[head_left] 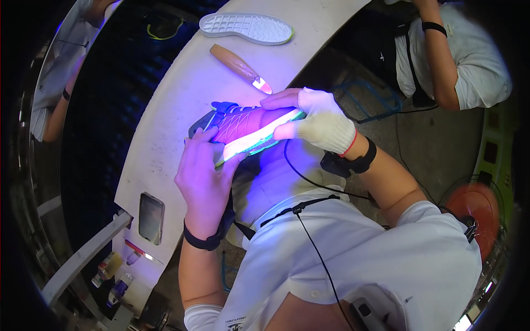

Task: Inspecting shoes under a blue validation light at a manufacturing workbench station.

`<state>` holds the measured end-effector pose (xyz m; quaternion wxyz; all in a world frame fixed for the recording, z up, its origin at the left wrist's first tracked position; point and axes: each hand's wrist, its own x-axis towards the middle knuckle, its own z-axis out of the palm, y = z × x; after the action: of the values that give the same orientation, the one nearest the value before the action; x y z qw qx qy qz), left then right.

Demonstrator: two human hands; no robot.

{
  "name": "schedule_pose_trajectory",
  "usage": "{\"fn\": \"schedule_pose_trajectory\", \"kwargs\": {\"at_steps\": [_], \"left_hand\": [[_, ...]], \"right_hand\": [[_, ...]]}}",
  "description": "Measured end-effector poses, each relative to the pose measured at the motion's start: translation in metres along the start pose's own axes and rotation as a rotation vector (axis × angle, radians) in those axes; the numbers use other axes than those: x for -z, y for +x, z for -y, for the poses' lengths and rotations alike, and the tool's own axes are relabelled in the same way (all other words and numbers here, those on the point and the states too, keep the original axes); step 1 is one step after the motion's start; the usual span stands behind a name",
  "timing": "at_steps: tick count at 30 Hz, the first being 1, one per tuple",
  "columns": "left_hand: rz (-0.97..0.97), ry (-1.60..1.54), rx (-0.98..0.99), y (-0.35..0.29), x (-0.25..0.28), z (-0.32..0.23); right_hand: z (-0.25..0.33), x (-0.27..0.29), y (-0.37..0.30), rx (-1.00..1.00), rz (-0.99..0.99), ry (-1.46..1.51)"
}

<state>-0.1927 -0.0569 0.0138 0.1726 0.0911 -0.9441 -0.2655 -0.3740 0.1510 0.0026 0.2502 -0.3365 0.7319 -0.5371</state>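
Note:
A low sneaker with a pinkish upper, dark strap and pale sole is held up between my hands, under violet light. My bare left hand grips one end, fingers over the upper and thumb by the sole edge. At the other end, my right hand, in a white knit glove that leaves the fingertips bare, has its fingers over the upper and its thumb pressed against the sole sidewall. Beyond the sneaker on the table lies a wooden-handled brush with a pale tip. A separate white shoe sole rests farther off.
The white curved table bears a phone near its left corner. Small bottles stand on a lower ledge. A dark belt-like surface runs along the left. Another person is at the upper right, near a red round stool.

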Motion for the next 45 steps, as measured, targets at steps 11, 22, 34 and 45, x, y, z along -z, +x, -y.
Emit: {"fn": "schedule_pose_trajectory", "kwargs": {"at_steps": [11, 22, 34, 45], "left_hand": [[-0.088, -0.574, 0.333, -0.05, 0.076, 0.053], [-0.079, -0.363, 0.237, 0.001, 0.131, -0.014], [0.0, -0.506, 0.496, -0.028, 0.145, 0.02], [-0.016, -0.083, 0.494, -0.007, 0.139, -0.028]], "right_hand": [[-0.008, -0.058, 0.032, -0.301, -0.002, 0.623], [0.119, -0.096, 0.097, 0.722, 0.256, -0.038], [0.092, -0.159, 0.124, 0.018, 0.501, 1.617], [0.128, -0.131, 0.103, 0.274, 0.625, 0.634]]}}
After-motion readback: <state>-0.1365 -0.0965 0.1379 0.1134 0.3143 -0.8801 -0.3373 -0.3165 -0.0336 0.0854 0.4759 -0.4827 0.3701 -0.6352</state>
